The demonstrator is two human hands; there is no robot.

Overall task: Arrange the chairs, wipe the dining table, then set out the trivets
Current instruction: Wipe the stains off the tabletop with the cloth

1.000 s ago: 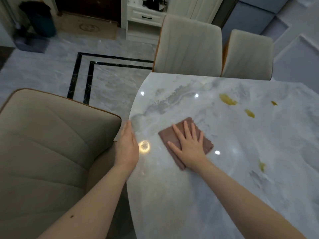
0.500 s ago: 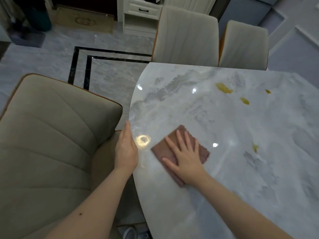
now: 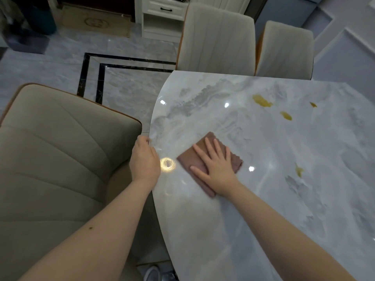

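A beige padded chair point(image 3: 56, 159) with an orange-brown trim stands at the far left, its backrest just beside the curved left edge of the counter point(image 3: 284, 199). Behind it, the grey marble floor point(image 3: 50, 65) carries a double black inlay line. The left hand point(image 3: 145, 159) rests on that curved left edge, between the chair and the counter top, with its fingertips bent down over the rim; whether they truly grip the edge cannot be told. A bright round glare from a lamp sits on the glossy surface just right of this hand.

Further right, a folded brown cloth point(image 3: 233, 159) lies flat on the counter near its left edge. The right hand point(image 3: 215, 165) lies on top of the cloth, palm down, fingers straight and spread wide, pressing it to the surface; the cloth's far and right parts show past the fingers.

At the far edge of the counter two more beige chairs stand side by side, the nearer-left one point(image 3: 217, 37) and the right one point(image 3: 286, 49), both pushed close against it. A white cabinet point(image 3: 160, 19) stands beyond them on the floor.

On the right half of the counter, well apart from the cloth, lie several yellow-brown spill marks point(image 3: 261, 101), three toward the far edge and one nearer the middle.
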